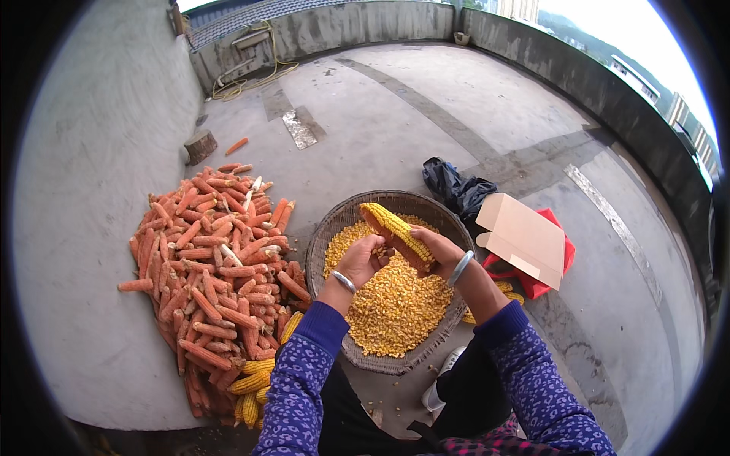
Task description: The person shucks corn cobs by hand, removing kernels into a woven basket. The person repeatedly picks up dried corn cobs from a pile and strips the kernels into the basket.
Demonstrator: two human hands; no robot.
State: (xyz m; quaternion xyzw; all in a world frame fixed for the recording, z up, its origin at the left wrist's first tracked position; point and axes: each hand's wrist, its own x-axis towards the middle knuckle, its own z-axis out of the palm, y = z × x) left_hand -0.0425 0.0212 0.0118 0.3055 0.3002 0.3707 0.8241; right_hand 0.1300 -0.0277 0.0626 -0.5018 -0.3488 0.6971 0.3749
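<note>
My right hand grips a partly shelled ear of corn, yellow kernels on its upper side and bare reddish cob along its lower side. Close against the ear's left side, my left hand has its fingers curled; some loose kernels seem to be at its fingertips. Both hands are above a round woven basket, which holds a heap of loose yellow kernels. Left of the basket lies a big pile of shelled reddish cobs. Unshelled yellow ears lie at its lower edge.
Right of the basket are a black plastic bag, an opened cardboard box on a red bag, and more yellow ears. A wood stump and a hose are farther back. Concrete walls border the floor.
</note>
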